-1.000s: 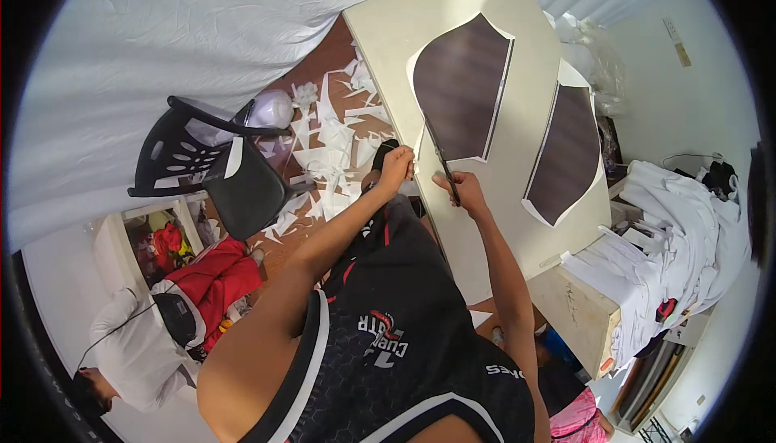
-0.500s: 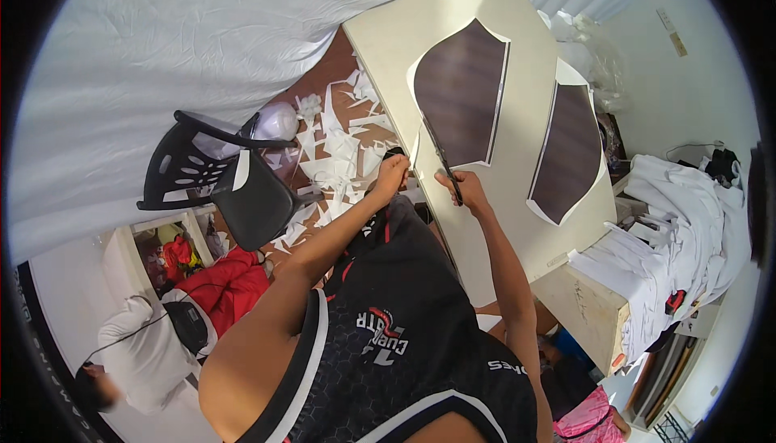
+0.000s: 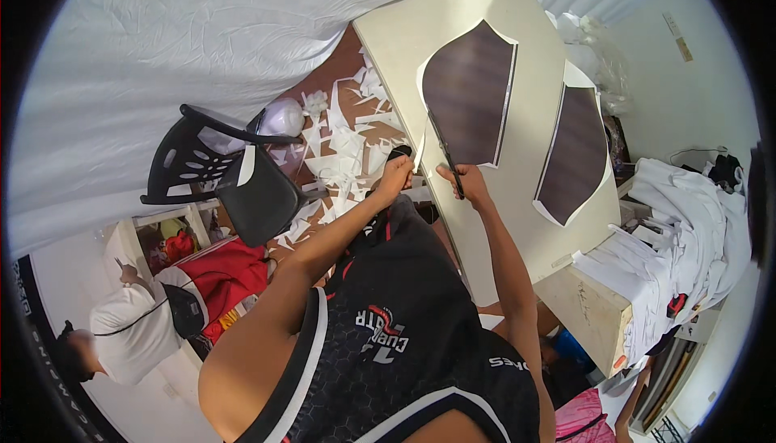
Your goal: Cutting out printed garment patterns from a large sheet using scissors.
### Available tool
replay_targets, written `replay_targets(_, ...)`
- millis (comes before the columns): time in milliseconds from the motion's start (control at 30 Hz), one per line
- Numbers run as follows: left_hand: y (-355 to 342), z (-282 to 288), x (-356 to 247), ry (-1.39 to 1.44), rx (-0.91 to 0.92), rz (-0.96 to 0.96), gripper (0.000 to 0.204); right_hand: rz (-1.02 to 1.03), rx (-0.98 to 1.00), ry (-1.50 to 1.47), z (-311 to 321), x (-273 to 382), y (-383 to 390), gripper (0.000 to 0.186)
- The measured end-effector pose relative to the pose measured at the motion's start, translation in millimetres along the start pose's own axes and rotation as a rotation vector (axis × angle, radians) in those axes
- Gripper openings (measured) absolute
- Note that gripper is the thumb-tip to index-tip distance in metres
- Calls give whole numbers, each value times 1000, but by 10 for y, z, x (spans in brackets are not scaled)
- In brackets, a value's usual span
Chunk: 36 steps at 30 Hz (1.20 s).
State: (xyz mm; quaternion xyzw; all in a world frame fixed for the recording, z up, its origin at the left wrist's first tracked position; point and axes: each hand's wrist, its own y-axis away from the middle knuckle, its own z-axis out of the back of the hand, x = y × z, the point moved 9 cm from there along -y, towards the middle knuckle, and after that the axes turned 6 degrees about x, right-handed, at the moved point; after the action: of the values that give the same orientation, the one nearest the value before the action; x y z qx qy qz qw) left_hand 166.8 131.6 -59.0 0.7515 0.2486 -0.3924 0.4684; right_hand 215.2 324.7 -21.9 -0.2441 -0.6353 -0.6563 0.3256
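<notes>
Long black scissors [image 3: 444,142] are in my right hand [image 3: 466,181], fingers wrapped round the handles. Their blades lie along the left edge of a dark brown panel with a white border [image 3: 469,91], flat on the cream table [image 3: 493,233]. A narrow white strip [image 3: 421,145] hangs at that edge beside the blades. My left hand [image 3: 395,176] is closed at the strip's lower end, just off the table's left edge. Farther right lies a second dark panel with a white margin [image 3: 572,148], untouched.
White scraps [image 3: 343,152] litter the floor left of the table, near a black chair [image 3: 259,196]. White cloth [image 3: 679,225] is piled at right. A person in a white shirt [image 3: 133,338] is at lower left, another in pink [image 3: 586,419] at lower right.
The scissors have edged slightly farther up the panel's left edge. The view has shifted a little. The person at lower left has moved, with a raised hand now showing.
</notes>
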Motion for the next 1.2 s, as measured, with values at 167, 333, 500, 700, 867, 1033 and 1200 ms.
replay_targets(167,51,-1,6,-5,12,26,19,17,-10,6,-38,-13,19,54)
replay_targets(333,150,-2,33,-20,41,25,20,17,-9,-90,-105,46,24,55)
replay_targets(500,198,11,51,-6,61,15,21,62,-31,-27,-148,-31,-6,54)
replay_targets(700,163,197,115,16,-10,38,20,61,-14,-64,-209,104,39,52)
replay_targets(867,188,225,82,-38,-13,79,16,63,-11,-67,-203,201,-14,53)
replay_targets(1033,224,224,81,-27,-11,48,18,73,-21,1,-206,272,-78,54)
replay_targets(1200,264,215,52,-67,6,2,21,107,-41,28,-242,292,-69,55)
